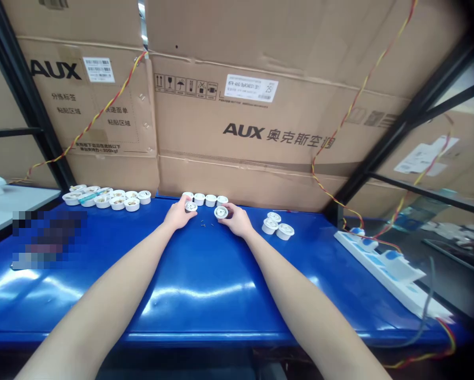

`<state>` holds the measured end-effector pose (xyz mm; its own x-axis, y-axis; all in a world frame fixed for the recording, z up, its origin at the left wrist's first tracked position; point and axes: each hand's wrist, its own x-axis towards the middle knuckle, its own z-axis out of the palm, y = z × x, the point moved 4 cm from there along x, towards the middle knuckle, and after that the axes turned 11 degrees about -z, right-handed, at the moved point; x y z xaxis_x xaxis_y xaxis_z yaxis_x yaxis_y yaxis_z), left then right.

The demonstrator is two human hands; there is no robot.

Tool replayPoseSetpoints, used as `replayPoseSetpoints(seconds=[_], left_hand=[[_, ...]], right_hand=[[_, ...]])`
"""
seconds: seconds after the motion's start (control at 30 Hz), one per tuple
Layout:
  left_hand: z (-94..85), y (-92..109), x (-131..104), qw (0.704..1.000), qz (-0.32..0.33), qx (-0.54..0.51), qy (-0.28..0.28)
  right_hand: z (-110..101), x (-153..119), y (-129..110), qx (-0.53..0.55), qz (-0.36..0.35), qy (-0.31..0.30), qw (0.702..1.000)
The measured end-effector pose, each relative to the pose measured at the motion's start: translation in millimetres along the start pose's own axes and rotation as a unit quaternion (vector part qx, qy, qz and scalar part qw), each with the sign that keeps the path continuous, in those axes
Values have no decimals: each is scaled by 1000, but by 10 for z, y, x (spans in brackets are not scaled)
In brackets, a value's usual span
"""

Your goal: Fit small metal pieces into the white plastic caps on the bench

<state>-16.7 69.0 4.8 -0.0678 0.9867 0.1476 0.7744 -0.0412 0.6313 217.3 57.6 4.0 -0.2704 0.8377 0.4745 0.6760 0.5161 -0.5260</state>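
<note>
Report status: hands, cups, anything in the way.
Left hand holding one cup. Right hand holding another cup. Four cups in row behind. Small bits between hands, blocking neither.

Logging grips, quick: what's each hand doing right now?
Left hand: closed on a small round white plastic piece.
Right hand: closed on a second round white plastic piece.
</note>
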Motion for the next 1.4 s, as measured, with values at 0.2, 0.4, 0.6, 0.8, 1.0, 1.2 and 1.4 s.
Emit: replayPoseSetpoints(seconds=[0.2, 0.4, 0.6, 0.8, 1.0, 1.2, 1.4], left_hand=[[-108, 106, -71, 988, 131, 29, 74], [-77, 303, -184, 930, 286, 214, 85], [-32, 376, -241, 893, 360, 261, 72], [-82, 292, -220, 933, 290, 199, 73], [-151, -131, -38, 991, -19, 109, 73], [-212, -114, -67, 994, -36, 75, 73], [-193, -73, -56, 995, -36, 82, 50]], right_hand=[[-107, 6, -260, -133, -132, -24, 982], [-55, 14, -487, -237, -212, -71, 945], [0, 11, -558, -291, -211, -118, 926], [-22, -3, -431, -259, -75, -91, 959], [-128, -38, -76, -242, 109, -101, 959], [-176, -39, -27, -213, 131, -110, 962], [-55, -42, -122, -176, 81, -121, 974]])
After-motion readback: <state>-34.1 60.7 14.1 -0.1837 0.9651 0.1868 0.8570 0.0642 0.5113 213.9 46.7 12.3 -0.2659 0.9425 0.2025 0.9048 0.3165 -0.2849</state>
